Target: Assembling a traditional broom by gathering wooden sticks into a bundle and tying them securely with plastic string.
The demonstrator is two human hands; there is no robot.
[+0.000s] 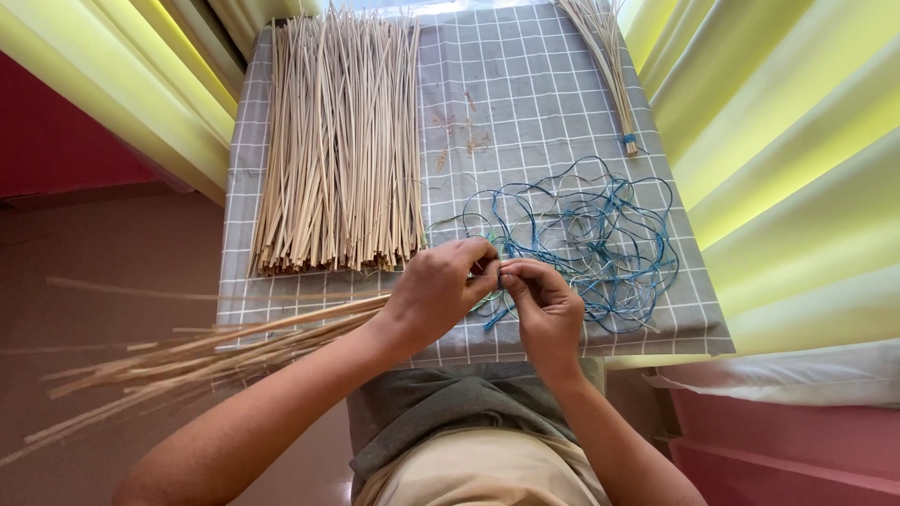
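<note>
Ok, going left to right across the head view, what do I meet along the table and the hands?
Held sticks fanning out to the left → big pile of loose sticks → left hand → right hand → tangle of blue cord on the grey checked cloth.

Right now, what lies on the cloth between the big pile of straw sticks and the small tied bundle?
Only bare checked cloth with a few crumbs separates the big pile from the tied bundle, in the head view.
</note>
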